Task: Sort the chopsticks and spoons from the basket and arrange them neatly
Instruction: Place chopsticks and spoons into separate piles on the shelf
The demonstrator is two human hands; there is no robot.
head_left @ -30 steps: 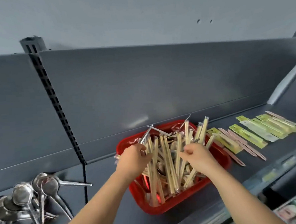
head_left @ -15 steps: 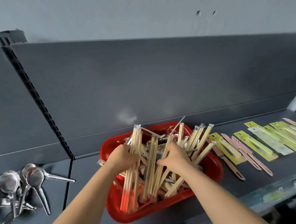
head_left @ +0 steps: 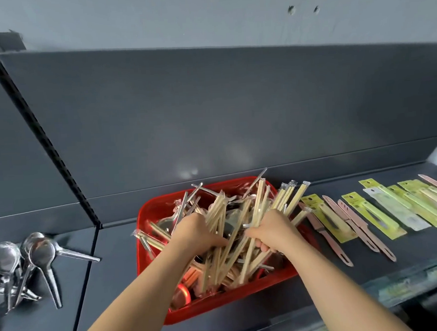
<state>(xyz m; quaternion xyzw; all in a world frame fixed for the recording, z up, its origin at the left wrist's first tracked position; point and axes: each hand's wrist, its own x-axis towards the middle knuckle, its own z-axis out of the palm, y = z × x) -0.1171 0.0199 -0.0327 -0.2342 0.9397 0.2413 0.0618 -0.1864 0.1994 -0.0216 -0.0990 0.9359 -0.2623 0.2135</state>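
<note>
Both hands sit a bit further toward the right side of the red basket than 0.5 s ago, and more sticks are gathered under each. L hand, over basket centre-left, has its fingers curled round a sheaf of wrapped bamboo chopsticks. R hand, centre-right, is wrapped round a second sheaf whose tips fan out past the basket's right rim. Chopsticks mostly lie inside the basket, crisscrossed, w/ loose steel spoons tangled under and between them. The sorted spoon pile lies well left of the basket on the shelf. Yellow-green carded packs and pink utensils lie in a row just right of the basket. Step in hand, as I read it: gather chopsticks, free them from the spoons. To do it well: square each sheaf before lifting and tap the ends level against the basket floor, so no stick hangs out crooked. Lift along the sticks' length rather than sideways, else the spoon handles hook and come up too. Shake lightly so strays drop back in. Wrappers look slick, so grip near mid-length. Watch the fanned tips at the right rim; they may sweep the nearest carded pack. Plenty left in the basket, so expect several more handfuls.
</note>
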